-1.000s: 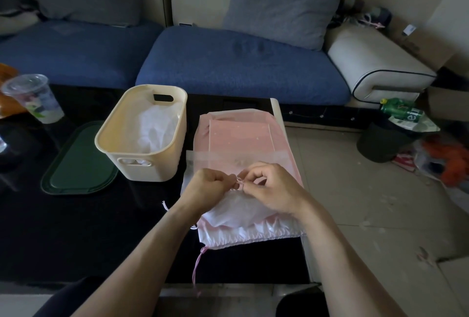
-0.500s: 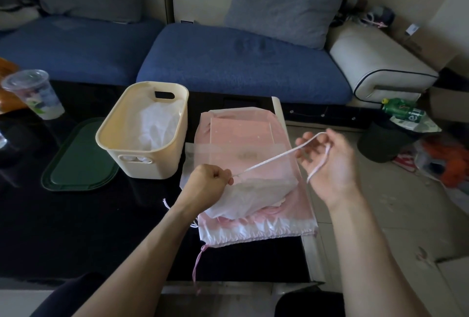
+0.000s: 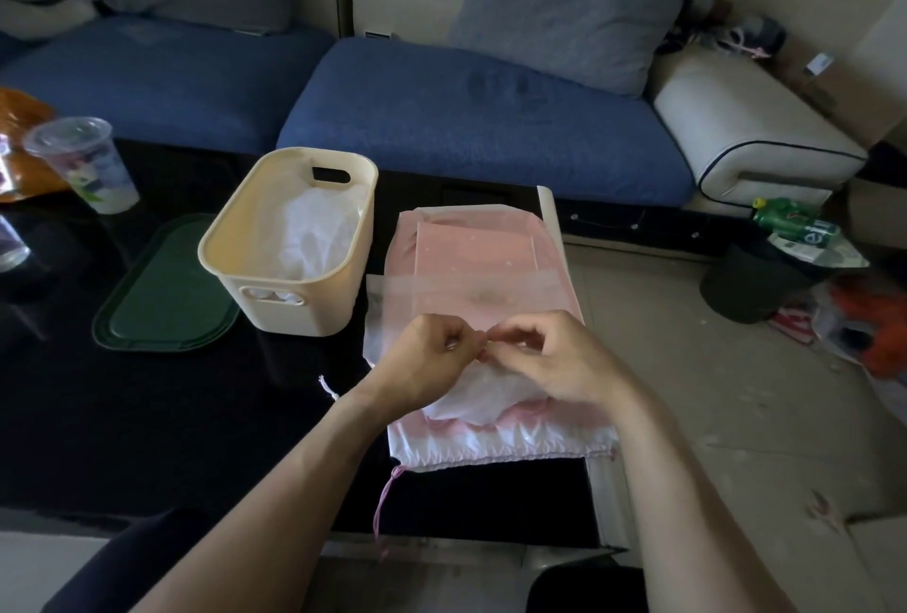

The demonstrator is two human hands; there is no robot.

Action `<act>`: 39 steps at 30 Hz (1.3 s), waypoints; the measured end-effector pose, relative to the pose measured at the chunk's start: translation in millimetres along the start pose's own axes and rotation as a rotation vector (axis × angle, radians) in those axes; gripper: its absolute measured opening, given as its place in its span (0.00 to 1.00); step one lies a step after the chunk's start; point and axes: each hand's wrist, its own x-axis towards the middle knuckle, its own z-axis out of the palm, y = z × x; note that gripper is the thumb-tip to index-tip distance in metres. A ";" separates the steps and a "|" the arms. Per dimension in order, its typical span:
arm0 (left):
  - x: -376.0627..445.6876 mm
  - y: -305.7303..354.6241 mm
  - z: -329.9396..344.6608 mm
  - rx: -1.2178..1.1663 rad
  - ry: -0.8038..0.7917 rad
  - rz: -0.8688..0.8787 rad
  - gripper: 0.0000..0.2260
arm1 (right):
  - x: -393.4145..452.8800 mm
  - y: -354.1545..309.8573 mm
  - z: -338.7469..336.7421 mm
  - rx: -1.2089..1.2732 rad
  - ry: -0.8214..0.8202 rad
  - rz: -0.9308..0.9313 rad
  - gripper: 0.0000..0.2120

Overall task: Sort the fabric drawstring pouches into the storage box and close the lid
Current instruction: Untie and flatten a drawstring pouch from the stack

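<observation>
My fingertips (image 3: 483,347) meet over the white pouch (image 3: 478,389): both the left hand (image 3: 427,362) and the right hand (image 3: 554,362) are curled, pinching at what I take to be its thin drawstring, though the cord itself is too small to make out. The pouch lies bunched on the pink pouches (image 3: 491,279) stacked at the table's (image 3: 147,416) right edge. It looks feather-light, limp and a little slippery, so I judge the gathered neck is the best place to hold. The cream storage box (image 3: 294,303) stands just left, open, with white fabric inside; its green lid (image 3: 162,298) lies flat beyond it.
</observation>
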 end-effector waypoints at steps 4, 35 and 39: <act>-1.0 -2.1 -2.6 0.027 0.009 0.011 0.12 | 3.5 1.7 5.0 -0.098 0.070 0.031 0.03; -17.2 5.5 -9.6 0.278 0.273 0.194 0.16 | 9.7 6.4 1.3 -0.211 0.503 -0.035 0.11; -12.8 -2.2 -19.0 0.322 0.187 0.041 0.20 | 2.9 6.8 4.0 -0.175 0.261 0.053 0.08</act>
